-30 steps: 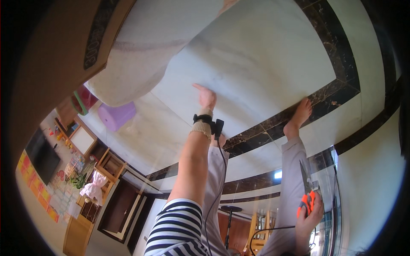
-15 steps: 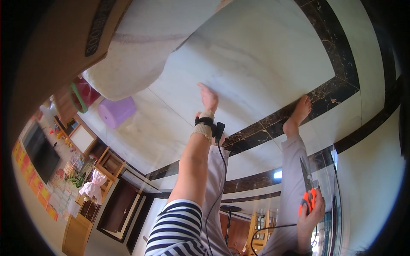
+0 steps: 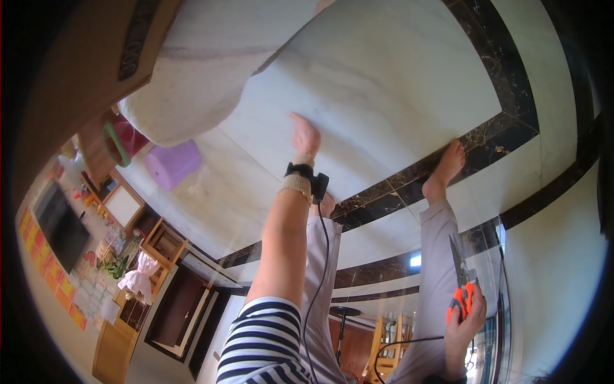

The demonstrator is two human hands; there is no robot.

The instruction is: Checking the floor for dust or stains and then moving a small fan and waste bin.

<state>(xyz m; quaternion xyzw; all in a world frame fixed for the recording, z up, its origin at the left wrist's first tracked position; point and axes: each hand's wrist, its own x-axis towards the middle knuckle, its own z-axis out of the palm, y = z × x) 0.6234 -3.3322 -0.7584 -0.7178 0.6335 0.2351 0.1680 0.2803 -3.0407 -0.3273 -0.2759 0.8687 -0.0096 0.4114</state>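
My left hand [image 3: 306, 136] reaches forward over the pale marble floor, its fingers stretched out and nothing seen in them. A knitted band and a black strap with a small black device [image 3: 320, 187] sit on that wrist, with a cable running down from it. Beyond the hand, to the left, lies a bulky white soft-looking thing [image 3: 185, 102], apart from my fingers. Low on the right, my right hand [image 3: 465, 326] grips scissors [image 3: 460, 297] by their orange and black handles. The metal blades point up and away, over my right trouser leg.
A large cardboard box [image 3: 89, 70] fills the upper left. Near it stand a purple plastic stool [image 3: 171, 165] and a red container [image 3: 130, 137] with a green rim. My bare right foot [image 3: 446, 169] rests by the dark floor border [image 3: 409, 185]. Wooden chairs [image 3: 165, 243] stand left.
My left hand has moved a little forward and to the left, and its thumb no longer shows. The right hand with the scissors has stayed almost in place. The view has shifted slightly.
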